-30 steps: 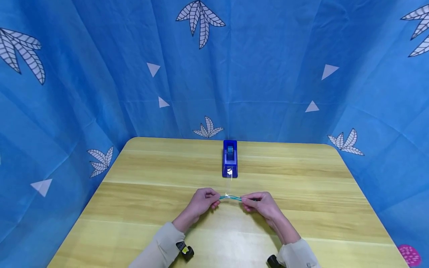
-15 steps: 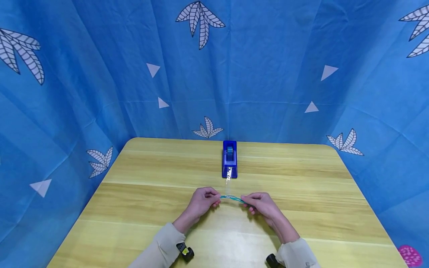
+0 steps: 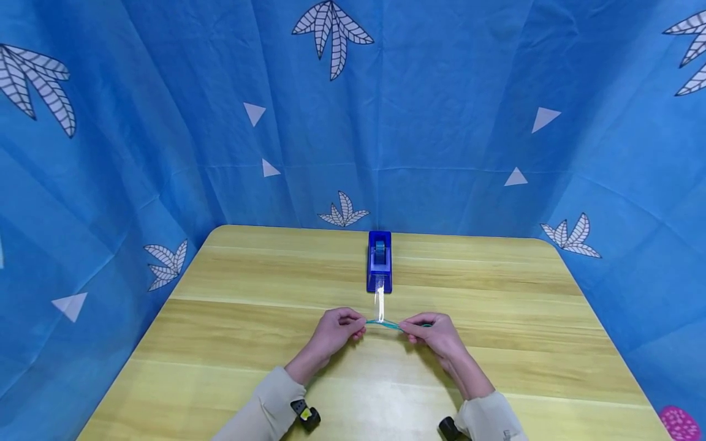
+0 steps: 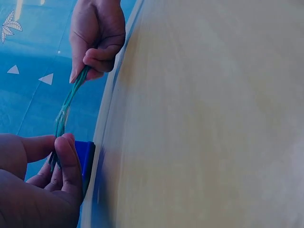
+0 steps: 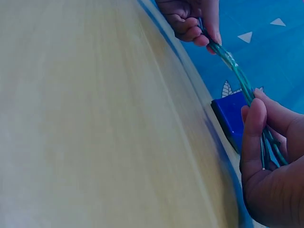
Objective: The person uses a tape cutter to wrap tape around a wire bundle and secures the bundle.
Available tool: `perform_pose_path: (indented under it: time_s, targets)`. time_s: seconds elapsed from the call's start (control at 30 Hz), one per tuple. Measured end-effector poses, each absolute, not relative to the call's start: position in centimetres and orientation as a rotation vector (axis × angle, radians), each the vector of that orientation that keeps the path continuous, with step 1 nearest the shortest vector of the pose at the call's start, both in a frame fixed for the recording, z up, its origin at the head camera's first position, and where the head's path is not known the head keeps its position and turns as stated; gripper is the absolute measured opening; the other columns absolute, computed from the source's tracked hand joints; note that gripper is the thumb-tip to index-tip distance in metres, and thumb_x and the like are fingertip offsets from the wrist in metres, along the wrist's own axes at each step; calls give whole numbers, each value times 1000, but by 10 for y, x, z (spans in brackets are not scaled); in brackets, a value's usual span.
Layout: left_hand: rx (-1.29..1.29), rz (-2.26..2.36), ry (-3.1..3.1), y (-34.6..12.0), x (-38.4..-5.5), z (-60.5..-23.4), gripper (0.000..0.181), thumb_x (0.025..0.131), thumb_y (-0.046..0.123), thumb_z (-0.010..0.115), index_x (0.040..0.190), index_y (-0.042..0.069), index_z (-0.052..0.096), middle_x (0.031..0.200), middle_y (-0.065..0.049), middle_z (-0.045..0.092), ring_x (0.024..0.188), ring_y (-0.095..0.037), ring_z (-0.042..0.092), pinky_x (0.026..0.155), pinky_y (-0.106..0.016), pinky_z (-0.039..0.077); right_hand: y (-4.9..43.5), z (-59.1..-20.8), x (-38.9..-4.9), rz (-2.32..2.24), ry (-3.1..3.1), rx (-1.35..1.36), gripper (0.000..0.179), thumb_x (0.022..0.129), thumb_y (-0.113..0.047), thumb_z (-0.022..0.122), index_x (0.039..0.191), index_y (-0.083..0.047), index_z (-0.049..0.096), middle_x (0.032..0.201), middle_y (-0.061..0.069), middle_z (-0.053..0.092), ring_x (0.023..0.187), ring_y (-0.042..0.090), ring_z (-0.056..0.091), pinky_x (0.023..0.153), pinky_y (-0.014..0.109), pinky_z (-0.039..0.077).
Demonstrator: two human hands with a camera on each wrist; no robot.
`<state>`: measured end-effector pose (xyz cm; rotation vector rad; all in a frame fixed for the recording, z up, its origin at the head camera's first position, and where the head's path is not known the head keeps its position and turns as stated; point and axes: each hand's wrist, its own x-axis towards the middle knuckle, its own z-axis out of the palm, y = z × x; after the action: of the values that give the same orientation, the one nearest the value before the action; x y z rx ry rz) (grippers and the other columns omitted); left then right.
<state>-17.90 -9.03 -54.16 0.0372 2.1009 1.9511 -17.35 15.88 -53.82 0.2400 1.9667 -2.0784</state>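
A bundle of thin green wires (image 3: pixel 390 325) is stretched between the two hands above the table. My left hand (image 3: pixel 333 331) pinches one end between thumb and index finger. The right hand (image 3: pixel 437 339) pinches the other end, and loose strands (image 5: pixel 271 147) hang inside its palm in the right wrist view. A strip of clear tape (image 3: pixel 380 306) runs from the blue tape dispenser (image 3: pixel 379 283) to the middle of the bundle. Shiny clear tape also shows on the wires (image 4: pixel 61 114) in the left wrist view.
The dispenser stands near the back of the wooden table (image 3: pixel 248 275), ahead of both hands. A blue patterned curtain (image 3: pixel 441 122) hangs behind and beside the table. A black strap device sits on each wrist.
Both hands keep their pinch and have barely moved. The tape strip now catches light along most of its length and looks straighter. The right end of the bundle has shifted slightly.
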Motion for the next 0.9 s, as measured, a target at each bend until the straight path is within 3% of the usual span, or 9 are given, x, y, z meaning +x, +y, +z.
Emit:
perform_pose_path:
  time_s: [0.47, 0.73, 0.9]
  targets:
    - [59, 1859, 2048, -98, -187, -540, 20, 101, 10, 65, 108, -8, 70, 85, -7, 70, 72, -10, 60, 65, -19, 53, 160, -537, -176, -2013, 2130, 107, 20, 85, 0, 82, 101, 10, 75, 89, 9, 76, 72, 16, 72, 69, 26, 63]
    - [74, 1912, 2071, -97, -188, -536, 14, 99, 6, 68, 103, -6, 72, 86, -13, 72, 73, -12, 62, 64, -19, 53, 159, -539, -178, -2101, 1993, 181, 44, 97, -8, 72, 136, 9, 59, 101, 7, 70, 82, 14, 72, 80, 26, 63]
    - [77, 1908, 2103, -98, -189, -536, 12, 98, 5, 68, 102, -5, 72, 88, -15, 73, 73, -13, 62, 64, -20, 53, 161, -540, -180, -2132, 1844, 233, 49, 103, -13, 65, 141, 12, 49, 96, 3, 68, 78, 9, 69, 78, 20, 61]
